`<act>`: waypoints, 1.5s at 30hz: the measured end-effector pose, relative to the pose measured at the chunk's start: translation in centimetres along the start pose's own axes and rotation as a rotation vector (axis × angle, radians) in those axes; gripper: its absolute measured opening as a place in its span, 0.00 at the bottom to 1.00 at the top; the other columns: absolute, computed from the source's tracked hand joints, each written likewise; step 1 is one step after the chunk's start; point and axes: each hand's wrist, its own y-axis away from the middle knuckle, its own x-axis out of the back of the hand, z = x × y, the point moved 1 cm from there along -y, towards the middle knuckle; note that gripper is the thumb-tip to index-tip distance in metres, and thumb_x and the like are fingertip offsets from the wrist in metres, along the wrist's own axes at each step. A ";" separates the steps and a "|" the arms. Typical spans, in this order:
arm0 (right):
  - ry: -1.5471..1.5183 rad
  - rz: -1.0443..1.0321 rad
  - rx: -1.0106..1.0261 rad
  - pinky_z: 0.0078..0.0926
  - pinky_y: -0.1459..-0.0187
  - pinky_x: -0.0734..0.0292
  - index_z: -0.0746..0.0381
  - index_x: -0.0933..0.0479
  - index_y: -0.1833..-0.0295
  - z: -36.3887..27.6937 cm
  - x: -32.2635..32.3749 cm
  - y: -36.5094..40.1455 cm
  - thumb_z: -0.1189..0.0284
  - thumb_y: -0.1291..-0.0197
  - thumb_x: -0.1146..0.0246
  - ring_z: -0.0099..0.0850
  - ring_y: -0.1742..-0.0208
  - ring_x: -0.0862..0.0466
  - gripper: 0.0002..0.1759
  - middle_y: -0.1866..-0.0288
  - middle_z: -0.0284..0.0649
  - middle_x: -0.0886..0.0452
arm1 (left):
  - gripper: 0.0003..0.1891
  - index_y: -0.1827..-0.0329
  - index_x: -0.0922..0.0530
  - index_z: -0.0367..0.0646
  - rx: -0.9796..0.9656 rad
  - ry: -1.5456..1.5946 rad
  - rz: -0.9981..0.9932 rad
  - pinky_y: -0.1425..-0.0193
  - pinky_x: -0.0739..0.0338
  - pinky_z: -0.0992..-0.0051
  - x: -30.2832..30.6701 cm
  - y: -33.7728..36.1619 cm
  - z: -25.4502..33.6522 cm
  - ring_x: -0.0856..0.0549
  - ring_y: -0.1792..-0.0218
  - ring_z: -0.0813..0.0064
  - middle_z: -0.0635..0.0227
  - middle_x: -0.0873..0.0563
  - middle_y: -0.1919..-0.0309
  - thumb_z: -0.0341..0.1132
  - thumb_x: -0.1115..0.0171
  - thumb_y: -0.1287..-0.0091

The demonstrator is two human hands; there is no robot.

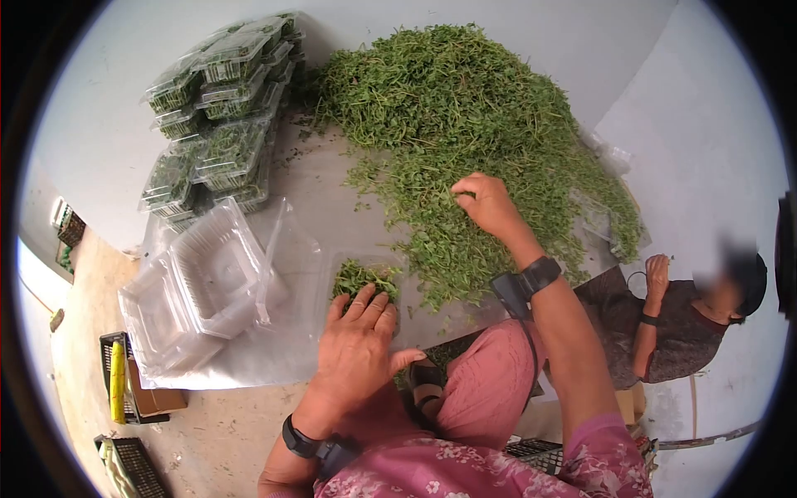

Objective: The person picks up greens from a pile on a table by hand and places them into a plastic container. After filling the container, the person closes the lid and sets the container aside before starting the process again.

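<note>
My left hand (355, 340) lies palm down with fingers spread, pressing on a small bed of leafy greens (352, 275) in an open clear plastic clamshell box (397, 261). My right hand (488, 206) is over the near part of a large heap of loose leafy greens (452, 91). Its thumb and fingers are pinched together, with a bit of green showing between them. Part of the box is hidden under my left hand.
Filled clear clamshell boxes (228, 153) stand stacked at the back left. Nested unfilled clamshells (212, 278) lie at the table's left edge. Black crates (124, 465) sit on the floor at left. Another person (681, 328) sits at the right, one hand raised.
</note>
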 end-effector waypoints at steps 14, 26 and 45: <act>0.040 -0.155 -0.114 0.32 0.51 0.23 0.63 0.18 0.47 -4.5 5.2 6.6 0.74 0.46 0.29 0.33 0.56 0.19 0.19 0.53 0.41 0.19 | 0.39 0.48 0.19 0.34 -0.044 0.020 -0.032 0.30 0.35 0.50 0.6 0.8 -0.2 0.24 0.34 0.54 0.54 0.17 0.43 0.66 0.38 0.42; 0.133 -0.359 0.062 0.38 0.49 0.24 0.63 0.20 0.47 -6.6 -0.2 7.7 0.77 0.50 0.27 0.45 0.49 0.22 0.22 0.44 0.44 0.28 | 0.38 0.50 0.18 0.34 -0.065 0.001 -0.035 0.31 0.33 0.51 0.4 0.5 -0.1 0.23 0.35 0.54 0.56 0.17 0.43 0.67 0.39 0.41; -0.668 -0.044 0.005 0.19 0.69 0.27 0.69 0.20 0.57 -11.9 0.8 6.5 0.75 0.40 0.33 0.15 0.70 0.24 0.09 0.71 0.31 0.20 | 0.35 0.44 0.23 0.36 -0.148 -0.033 0.074 0.32 0.36 0.45 2.4 2.3 1.1 0.24 0.36 0.47 0.51 0.23 0.37 0.60 0.35 0.39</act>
